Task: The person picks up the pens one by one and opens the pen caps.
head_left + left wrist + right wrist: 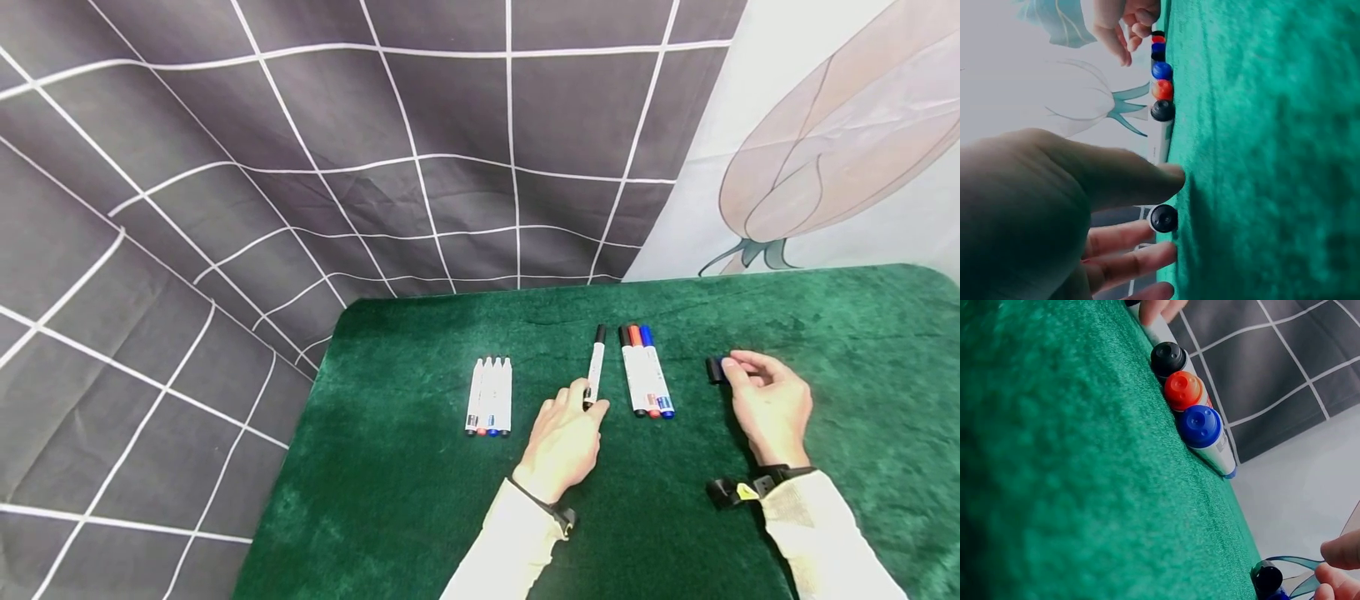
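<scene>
My left hand [561, 442] straddles the lower end of a black-capped whiteboard marker [597, 362], thumb on one side and fingers on the other. In the left wrist view a small gap shows between the thumb [1169, 176] and that marker's round black end [1164, 219]. Over on the right, my right hand [772, 408] is bent beside a row of small marker caps, its thumb close to a blue one. A black cap [713, 371] sticks out at the row's left end. In the right wrist view the fingers [1335, 581] are cut off, so their contact with the caps is hidden.
Three capped markers, black, orange-red and blue [656, 375], lie side by side between the hands. Farther left, several white markers without caps [489, 396] lie in a row. Everything rests on a green cloth-covered table [390, 483], backed by a dark grid curtain [450, 108].
</scene>
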`<state>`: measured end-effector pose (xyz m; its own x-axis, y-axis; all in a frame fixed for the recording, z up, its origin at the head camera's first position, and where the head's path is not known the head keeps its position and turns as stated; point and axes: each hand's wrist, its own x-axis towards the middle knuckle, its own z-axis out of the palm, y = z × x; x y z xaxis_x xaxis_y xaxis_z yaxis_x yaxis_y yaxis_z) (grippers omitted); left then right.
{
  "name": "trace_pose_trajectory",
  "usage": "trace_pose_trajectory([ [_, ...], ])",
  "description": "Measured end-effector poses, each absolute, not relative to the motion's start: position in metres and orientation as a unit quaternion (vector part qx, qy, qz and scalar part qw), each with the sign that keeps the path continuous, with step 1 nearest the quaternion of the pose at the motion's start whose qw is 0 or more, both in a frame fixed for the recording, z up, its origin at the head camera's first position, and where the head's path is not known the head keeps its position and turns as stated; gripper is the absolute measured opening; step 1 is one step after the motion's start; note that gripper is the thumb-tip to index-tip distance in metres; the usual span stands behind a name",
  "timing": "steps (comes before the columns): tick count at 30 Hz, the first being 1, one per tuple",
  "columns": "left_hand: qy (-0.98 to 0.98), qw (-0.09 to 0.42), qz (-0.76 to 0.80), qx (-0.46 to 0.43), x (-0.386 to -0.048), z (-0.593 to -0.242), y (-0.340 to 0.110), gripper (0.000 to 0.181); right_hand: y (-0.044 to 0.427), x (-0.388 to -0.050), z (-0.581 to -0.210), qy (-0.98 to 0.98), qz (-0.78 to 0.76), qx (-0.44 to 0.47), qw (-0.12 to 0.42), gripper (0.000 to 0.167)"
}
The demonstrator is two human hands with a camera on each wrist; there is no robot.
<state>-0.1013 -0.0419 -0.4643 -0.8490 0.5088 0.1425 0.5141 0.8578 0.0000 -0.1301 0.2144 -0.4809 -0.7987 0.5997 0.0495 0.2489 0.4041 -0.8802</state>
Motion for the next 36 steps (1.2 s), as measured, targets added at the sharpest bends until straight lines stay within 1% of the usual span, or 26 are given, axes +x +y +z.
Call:
trace_pose_trajectory([
  [2, -0.963, 0.072, -0.022, -0.259, -0.102, -0.465, -0.043, 0.039, 0.215, -0.130, -0.481, -0.818, 0.480, -0.260, 0.182, 0.033],
  [5, -0.965, 0.089, -0.034, -0.246, -0.103, -0.467, -0.044, 0.039, 0.215, -0.130, -0.481, -0.818, 0.478, -0.261, 0.183, 0.033],
  [7, -0.966, 0.118, -0.046, -0.225, -0.104, -0.469, -0.044, 0.032, 0.215, -0.130, -0.481, -0.818, 0.479, -0.261, 0.181, 0.033],
  [10, -0.968, 0.177, -0.048, -0.169, -0.105, -0.471, -0.044, 0.018, 0.214, -0.131, -0.481, -0.818, 0.481, -0.261, 0.179, 0.033],
  [11, -0.969, 0.193, -0.045, -0.148, -0.106, -0.471, -0.045, 0.016, 0.214, -0.131, -0.481, -0.818, 0.481, -0.260, 0.178, 0.033],
  [13, -0.971, 0.209, -0.036, -0.111, -0.106, -0.471, -0.046, 0.018, 0.214, -0.131, -0.481, -0.818, 0.482, -0.259, 0.176, 0.033],
  [15, -0.974, 0.208, -0.036, -0.089, -0.107, -0.470, -0.048, 0.022, 0.213, -0.131, -0.480, -0.818, 0.483, -0.258, 0.176, 0.033],
  [20, -0.981, 0.168, -0.065, -0.065, -0.107, -0.464, -0.055, 0.027, 0.209, -0.130, -0.479, -0.821, 0.486, -0.251, 0.164, 0.033],
  [23, -0.983, 0.151, -0.088, -0.056, -0.109, -0.462, -0.059, 0.026, 0.206, -0.129, -0.477, -0.840, 0.478, -0.216, 0.140, 0.032],
  [26, -0.981, 0.153, -0.104, -0.054, -0.110, -0.460, -0.063, 0.022, 0.200, -0.126, -0.475, -0.866, 0.461, -0.153, 0.118, 0.031],
  [30, -0.975, 0.179, -0.111, -0.068, -0.111, -0.457, -0.068, 0.015, 0.191, -0.122, -0.470, -0.883, 0.459, -0.059, 0.078, 0.034],
  [33, -0.969, 0.201, -0.122, -0.076, -0.111, -0.453, -0.069, 0.011, 0.184, -0.119, -0.468, -0.877, 0.480, -0.003, 0.024, 0.042],
  [36, -0.965, 0.216, -0.128, -0.075, -0.109, -0.448, -0.071, 0.010, 0.176, -0.117, -0.468, -0.863, 0.504, 0.032, -0.022, 0.046],
])
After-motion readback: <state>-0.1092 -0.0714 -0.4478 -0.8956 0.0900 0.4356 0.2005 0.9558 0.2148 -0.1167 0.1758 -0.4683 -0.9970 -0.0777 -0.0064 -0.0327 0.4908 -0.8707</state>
